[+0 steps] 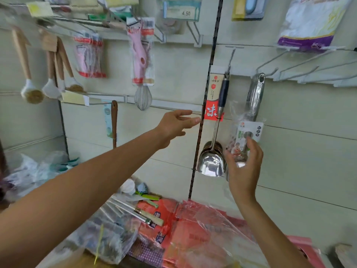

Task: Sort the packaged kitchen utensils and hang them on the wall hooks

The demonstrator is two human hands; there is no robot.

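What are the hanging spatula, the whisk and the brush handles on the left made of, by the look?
Spatula: polished metal head and shaft, likely stainless steel, going by the mirror reflections; the dark blue grip looks like plastic.
Whisk: thin grey wire loops, probably steel; its pink handle looks like moulded plastic, glossy under the wrap.
Brush handles: matte tan, probably wood, though blur hides any grain.

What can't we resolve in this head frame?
- Packaged steel utensil: its lower end is hidden by the right hand, and the clear wrap glares.
- Whether that hand grips the package or only touches it: fingers blurred.
- Brushes at the left edge: motion-blurred.
- Label print on the ladle card: too small.
- Left hand: open, holds nothing; its target is unclear.
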